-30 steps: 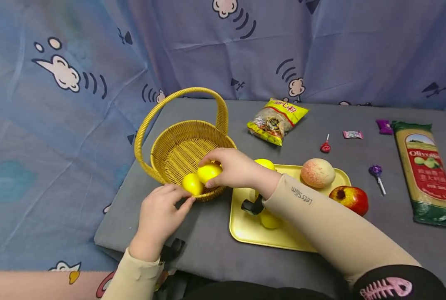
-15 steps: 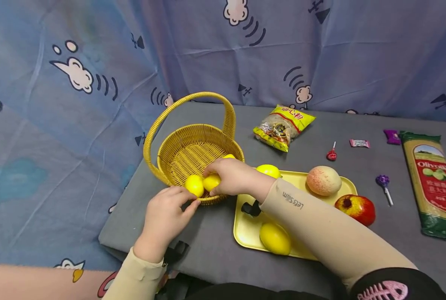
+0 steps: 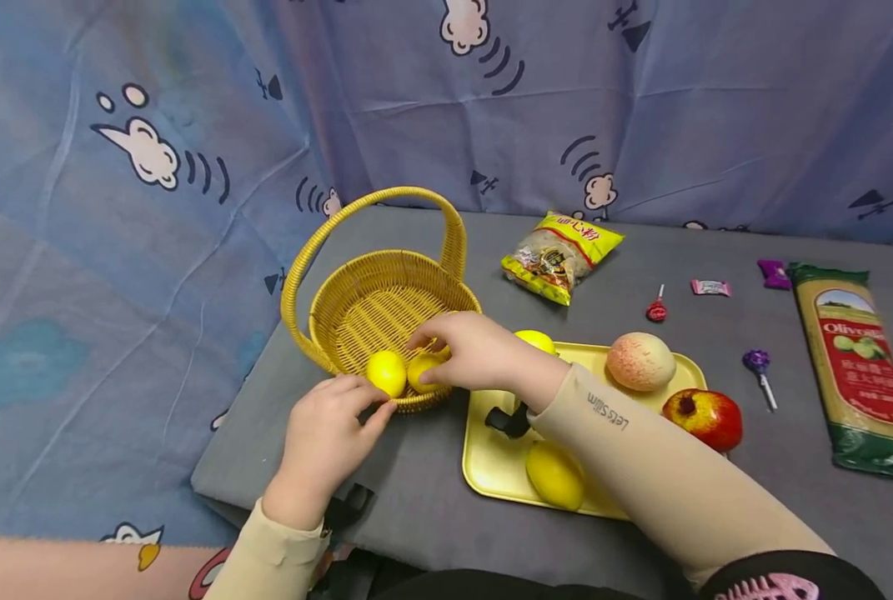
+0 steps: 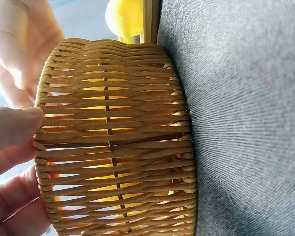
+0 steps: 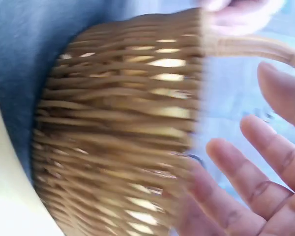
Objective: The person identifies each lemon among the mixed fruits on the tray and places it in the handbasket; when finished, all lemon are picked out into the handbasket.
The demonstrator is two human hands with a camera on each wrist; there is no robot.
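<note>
In the head view, a yellow wicker basket with a tall handle stands at the left of the table. My left hand pinches its near rim; the left wrist view shows the thumb on the rim. Two lemons lie inside by that rim, the left lemon and the right lemon. Over the right one hovers my right hand, partly covering it. The right wrist view shows that hand's fingers spread apart at the basket's rim, with nothing gripped between them.
Right of the basket, a yellow tray bears a lemon, another lemon, a peach and a red-yellow fruit. Behind are a food bag, a red lollipop, a purple lollipop and a pasta pack.
My right hand has lowered the right lemon beside the left one and loosened its fingers from it. My left hand has stayed at the basket rim. The head view has shifted slightly.
</note>
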